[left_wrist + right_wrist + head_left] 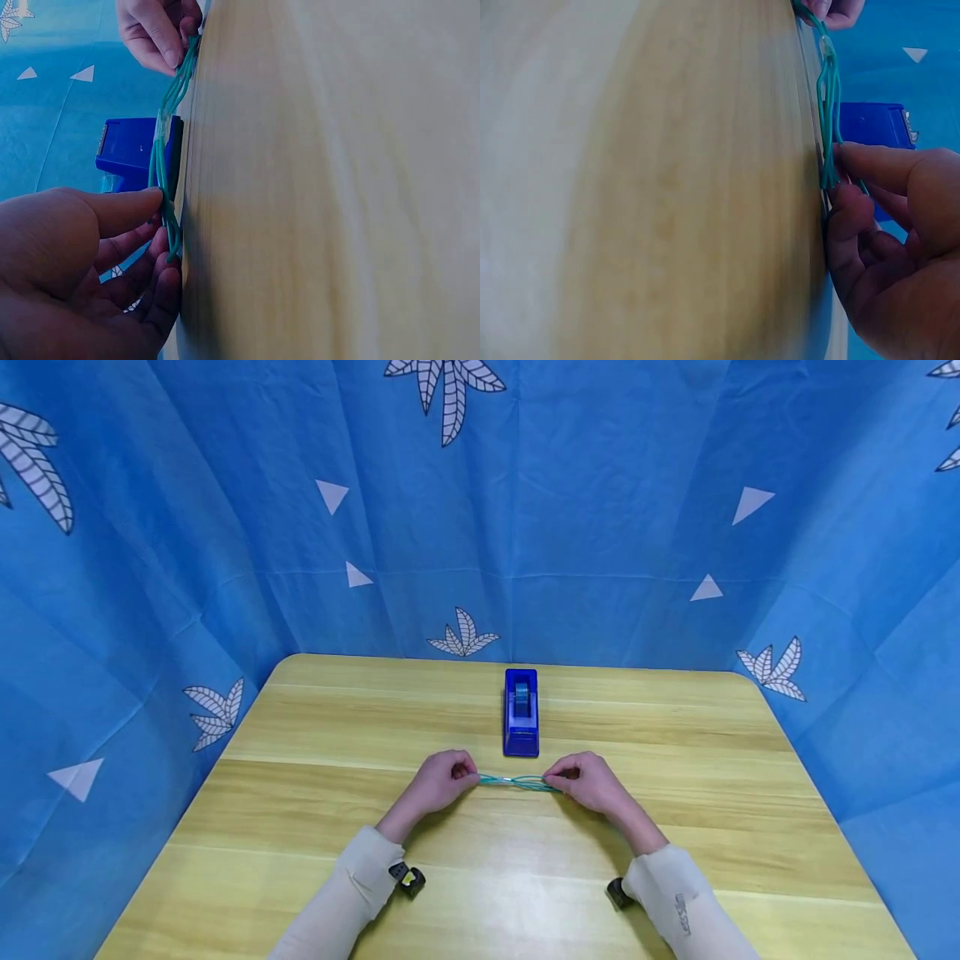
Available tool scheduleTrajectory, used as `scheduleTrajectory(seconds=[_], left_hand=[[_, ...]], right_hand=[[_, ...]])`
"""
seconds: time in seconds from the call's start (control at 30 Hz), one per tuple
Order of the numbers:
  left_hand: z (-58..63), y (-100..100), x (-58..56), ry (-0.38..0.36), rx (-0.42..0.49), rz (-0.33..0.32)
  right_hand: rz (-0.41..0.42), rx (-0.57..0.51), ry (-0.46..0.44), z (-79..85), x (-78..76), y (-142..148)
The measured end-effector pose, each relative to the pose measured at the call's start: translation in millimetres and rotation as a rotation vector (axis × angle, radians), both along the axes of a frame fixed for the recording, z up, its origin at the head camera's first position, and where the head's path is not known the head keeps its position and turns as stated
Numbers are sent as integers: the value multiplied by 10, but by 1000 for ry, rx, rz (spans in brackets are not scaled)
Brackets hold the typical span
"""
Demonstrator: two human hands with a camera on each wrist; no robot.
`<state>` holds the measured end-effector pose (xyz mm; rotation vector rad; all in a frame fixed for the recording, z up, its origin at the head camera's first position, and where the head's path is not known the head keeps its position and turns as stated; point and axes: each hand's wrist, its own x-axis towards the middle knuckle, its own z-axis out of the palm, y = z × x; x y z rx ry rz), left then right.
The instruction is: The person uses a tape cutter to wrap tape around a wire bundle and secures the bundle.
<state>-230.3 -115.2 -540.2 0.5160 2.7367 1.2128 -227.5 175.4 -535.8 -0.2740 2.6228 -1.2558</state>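
Observation:
A bundle of thin green cord stretches sideways between both hands, close over the table. Clear tape wraps its middle, and the loops fan out on either side. My left hand pinches the left end between thumb and fingers, with a few strands showing past the thumb in the left wrist view. At the other end, my right hand pinches the loops by thumb and fingertips; several strands spread before the thumb in the right wrist view.
A blue tape dispenser with a roll of tape stands just beyond the hands. The wooden table has rounded far corners. Behind it hangs a blue curtain with leaf and triangle prints.

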Motion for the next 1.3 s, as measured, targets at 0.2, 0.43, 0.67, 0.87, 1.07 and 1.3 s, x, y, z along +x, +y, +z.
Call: scheduleTrajectory(seconds=[0.2, 0.43, 0.67, 0.87, 1.07, 1.3], left_hand=[[8, -5, -4, -10, -57, 14], [26, -31, -3, -28, -59, 16], [51, -44, 2, -26, -45, 14], [47, -52, -2, -24, -43, 6], [47, -55, -1, -21, -31, -3], [56, -51, 2, -36, -31, 3]], right_hand=[[12, 15, 11, -5, -10, 2], [45, 25, 23, 3, -4, 19], [73, 34, 22, 22, 1, 42], [75, 26, 19, 32, -4, 46], [73, 25, 8, 41, -4, 43], [88, 9, 19, 36, -1, 55]])
